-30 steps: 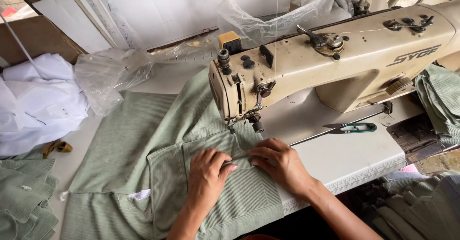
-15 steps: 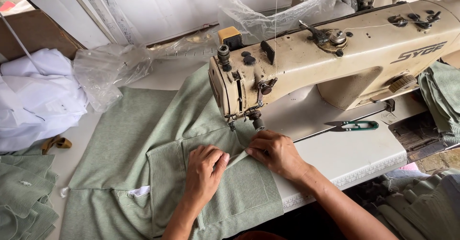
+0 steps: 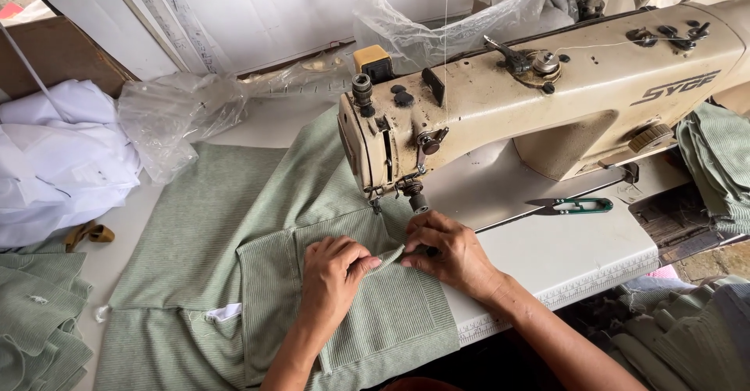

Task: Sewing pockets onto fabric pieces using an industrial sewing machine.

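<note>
i see my left hand (image 3: 332, 270) lying flat near the lower middle of the frame, its fingertips pinching a folded edge of the green ribbed garment (image 3: 234, 227), closed on the cloth. my right hand (image 3: 449, 250), just right of it, presses and pinches the same fold, its fingers touching the cloth right below the presser foot (image 3: 418, 201) of the beige sewing machine (image 3: 547, 110) that fills the upper right. the garment spreads across the white table (image 3: 562, 254) from centre to lower left. i judge the main risk is my right fingertips: they sit very near the needle area, so a stitch could catch them. the fold could also slip or pucker if my two pinches pull unevenly. the thread snips (image 3: 574, 205) lie apart at right.
</note>
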